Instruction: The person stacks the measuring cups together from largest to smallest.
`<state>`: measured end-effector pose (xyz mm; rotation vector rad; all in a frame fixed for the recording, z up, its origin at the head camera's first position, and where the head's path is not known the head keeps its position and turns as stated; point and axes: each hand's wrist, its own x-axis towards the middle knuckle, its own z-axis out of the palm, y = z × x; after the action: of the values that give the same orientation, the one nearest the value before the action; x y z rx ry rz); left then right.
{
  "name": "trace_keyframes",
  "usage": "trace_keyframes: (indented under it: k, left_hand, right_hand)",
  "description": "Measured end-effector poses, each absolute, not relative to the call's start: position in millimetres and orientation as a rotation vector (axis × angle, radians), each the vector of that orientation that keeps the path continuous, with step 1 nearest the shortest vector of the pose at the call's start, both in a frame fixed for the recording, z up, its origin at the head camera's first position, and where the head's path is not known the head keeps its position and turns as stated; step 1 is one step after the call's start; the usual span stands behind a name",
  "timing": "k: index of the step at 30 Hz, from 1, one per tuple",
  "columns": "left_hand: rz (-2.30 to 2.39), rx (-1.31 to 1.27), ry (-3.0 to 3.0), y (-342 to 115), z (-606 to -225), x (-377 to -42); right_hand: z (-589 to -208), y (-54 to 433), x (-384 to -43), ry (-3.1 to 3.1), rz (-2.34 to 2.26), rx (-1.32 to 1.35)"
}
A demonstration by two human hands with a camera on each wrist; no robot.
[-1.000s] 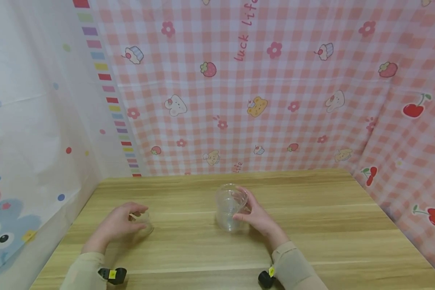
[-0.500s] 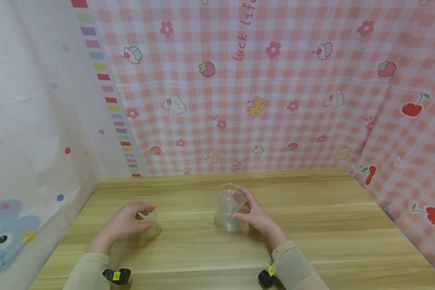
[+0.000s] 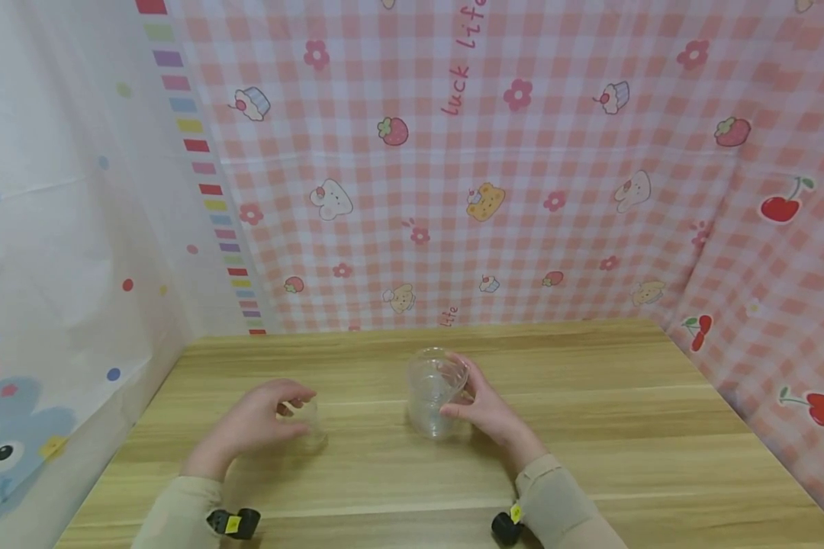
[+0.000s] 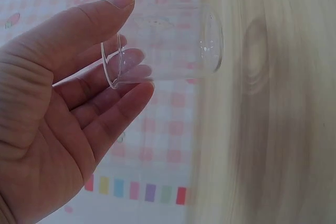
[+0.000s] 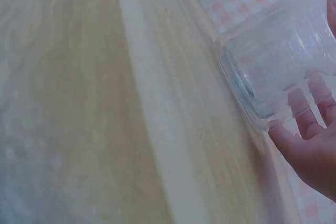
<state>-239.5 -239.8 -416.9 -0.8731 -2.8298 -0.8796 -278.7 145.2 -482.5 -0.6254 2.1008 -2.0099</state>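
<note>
A small clear glass cup (image 3: 316, 428) is held upright by its rim in my left hand (image 3: 257, 419), left of the table's middle. In the left wrist view the thumb lies over one side of the small cup (image 4: 168, 43), several fingers curl round the other, and its base is close over the tabletop. My right hand (image 3: 489, 412) grips a larger clear cup (image 3: 427, 400) from its right side, thumb in front and fingers behind. That larger cup (image 5: 278, 51) stands upright in the right wrist view, its base right at the wooden surface.
Both hands work over a wood-grain table (image 3: 590, 457). Behind it hangs a pink checked cloth (image 3: 412, 191), and a white printed sheet (image 3: 75, 252) hangs on the left. A small black camera sits on each wrist (image 3: 240, 523).
My left hand has moved steadily to the right with the small glass cup, toward the larger cup. My right hand and the larger cup have stayed in place.
</note>
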Motion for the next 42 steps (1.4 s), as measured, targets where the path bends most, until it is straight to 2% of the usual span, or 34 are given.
trace_keyframes:
  k: [13, 32, 42]
  left_hand:
    - [-0.894, -1.001, -2.765, -215, -403, -237]
    - [-1.0, -0.889, -2.701, -177, -384, -232]
    - [-0.988, -0.927, -2.647, -156, -364, -234]
  right_hand:
    - [-481, 146, -279, 2.109, -1.989, -0.612]
    - [-479, 147, -279, 2.092, -1.991, -0.656]
    - [-479, 147, -278, 2.098, -1.995, -0.667]
